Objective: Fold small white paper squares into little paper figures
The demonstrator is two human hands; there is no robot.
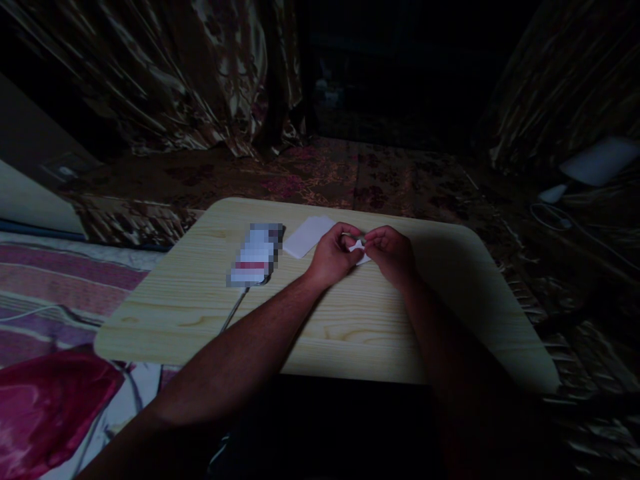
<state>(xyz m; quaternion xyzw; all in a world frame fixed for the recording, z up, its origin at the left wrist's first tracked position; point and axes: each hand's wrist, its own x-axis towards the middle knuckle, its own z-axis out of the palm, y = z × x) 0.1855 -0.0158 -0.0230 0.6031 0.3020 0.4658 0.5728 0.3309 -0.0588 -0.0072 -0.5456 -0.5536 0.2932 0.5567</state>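
Note:
Both hands meet above the far middle of a light wooden table [350, 333]. Between them is a small piece of folded white paper [361, 259]. My left hand [336, 257] is closed, with thumb and fingers on the paper's left side. My right hand [393, 255] pinches its right side, thumb and index finger close to the left fingertips. The fingers partly hide the paper, so its full shape cannot be made out. Just left of my left hand lies a stack of white paper sheets [307, 237], flat on the table.
A phone-like device [255, 253] with a blurred screen lies left of the sheets, a cable [234, 310] running from it towards me. A patterned curtain [225, 73] hangs behind the table. At right stands a white lamp [600, 162]; shiny red fabric [55, 407] lies at lower left.

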